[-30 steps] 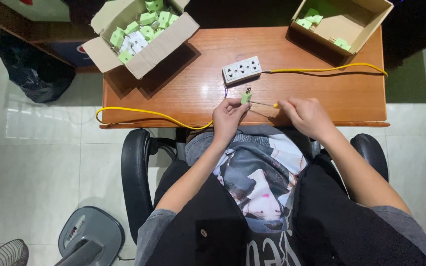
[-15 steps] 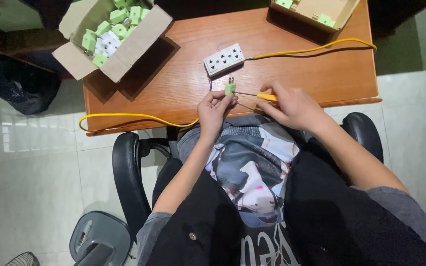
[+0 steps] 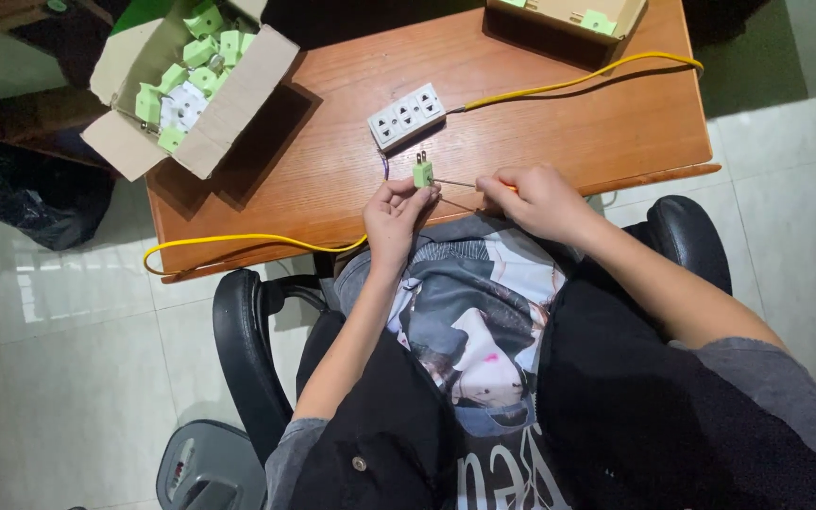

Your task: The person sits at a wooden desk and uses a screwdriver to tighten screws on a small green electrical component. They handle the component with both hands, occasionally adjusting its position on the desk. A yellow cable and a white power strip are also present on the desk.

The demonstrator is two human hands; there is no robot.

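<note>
One small green plug (image 3: 423, 173) is pinched at its lower edge by the fingertips of the left hand (image 3: 397, 210), prongs pointing up, just above the near edge of the wooden table (image 3: 559, 113). A thin screwdriver (image 3: 469, 184) is gripped in the closed right hand (image 3: 537, 196), its tip laid against the plug's right side. A white power strip (image 3: 407, 115) with yellow cable (image 3: 569, 83) is placed just beyond the plug. A cardboard box (image 3: 205, 113) of green plugs is set at far left.
</note>
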